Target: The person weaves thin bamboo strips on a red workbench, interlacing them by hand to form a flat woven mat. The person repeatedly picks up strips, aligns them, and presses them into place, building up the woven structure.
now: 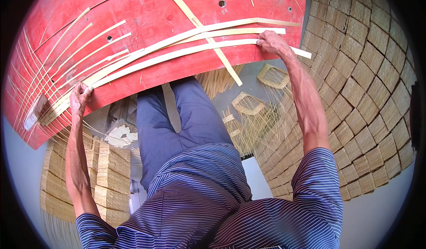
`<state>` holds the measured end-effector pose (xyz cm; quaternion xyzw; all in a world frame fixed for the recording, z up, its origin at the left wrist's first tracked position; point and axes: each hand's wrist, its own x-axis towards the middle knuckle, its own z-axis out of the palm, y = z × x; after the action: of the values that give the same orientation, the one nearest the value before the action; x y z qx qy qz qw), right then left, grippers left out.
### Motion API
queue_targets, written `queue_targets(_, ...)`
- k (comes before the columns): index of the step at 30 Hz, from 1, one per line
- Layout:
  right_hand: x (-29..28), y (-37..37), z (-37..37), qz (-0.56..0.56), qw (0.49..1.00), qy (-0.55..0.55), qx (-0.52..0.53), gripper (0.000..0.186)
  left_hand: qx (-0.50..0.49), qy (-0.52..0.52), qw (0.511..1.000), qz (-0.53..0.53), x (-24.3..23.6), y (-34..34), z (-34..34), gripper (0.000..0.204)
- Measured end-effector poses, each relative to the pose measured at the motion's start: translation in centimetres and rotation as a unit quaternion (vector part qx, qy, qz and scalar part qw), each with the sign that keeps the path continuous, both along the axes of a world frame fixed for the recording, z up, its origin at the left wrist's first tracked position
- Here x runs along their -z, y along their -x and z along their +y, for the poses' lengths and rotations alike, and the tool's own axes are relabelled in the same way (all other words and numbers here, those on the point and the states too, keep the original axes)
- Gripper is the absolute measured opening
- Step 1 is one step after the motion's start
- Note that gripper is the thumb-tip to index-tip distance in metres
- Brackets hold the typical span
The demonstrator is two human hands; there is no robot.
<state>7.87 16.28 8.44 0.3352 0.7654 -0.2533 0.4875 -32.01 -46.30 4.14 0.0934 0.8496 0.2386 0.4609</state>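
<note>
On the red board (168, 9), long pale split-bamboo strips (173, 48) curve from left to right. My left hand (80, 99) is closed on their left part, thumb pressed on a strip, beside a loose lattice of crossed strips (44, 84). My right hand (273, 43) grips the lowest long strip near its right end, which sticks out past the board's edge. A wider straight strip (226, 65) crosses diagonally at the middle. At the lattice's lower left lies a worn block (36, 112), its material hard to tell.
Stacked woven squares (355, 93) cover much of the right side. More woven bundles (108, 173) stand at lower left. Below the board are small unfinished woven pieces (246, 102), a heap of strips (213, 78) and a pale, irregular object (120, 135) beside my legs.
</note>
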Motion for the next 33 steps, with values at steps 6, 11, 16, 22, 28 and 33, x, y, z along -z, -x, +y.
queue_targets(6, 0.1, -0.5, -1.3, 0.018, 0.997, -0.069, -0.035, 0.025, 0.001, -0.006, 1.0, 0.007, -0.1, -0.1, 0.2, 0.027)
queue_targets(11, 0.5, -0.6, -3.2, 0.033, 0.984, -0.16, -0.073, 0.027, 0.002, 0.004, 1.0, 0.01, -0.2, -0.2, 0.1, 0.026)
queue_targets(16, 0.5, 0.0, -4.8, 0.045, 0.974, -0.219, -0.026, 0.027, 0.012, 0.02, 1.0, 0.013, -0.3, 0.0, 0.4, 0.025)
queue_targets(22, 0.4, 1.6, -6.3, 0.006, 0.967, -0.254, 0.016, 0.029, 0.001, 0.004, 1.0, 0.01, -0.5, -0.4, 0.9, 0.024)
queue_targets(28, 0.5, 3.2, -7.0, -0.04, 0.965, -0.248, 0.075, 0.033, -0.013, -0.001, 1.0, 0.004, -0.6, -0.4, 0.7, 0.024)
queue_targets(33, 1.6, 3.9, -7.5, -0.055, 0.95, -0.272, 0.145, 0.034, -0.017, 0.001, 1.0, 0.012, -0.6, -0.6, 0.7, 0.023)
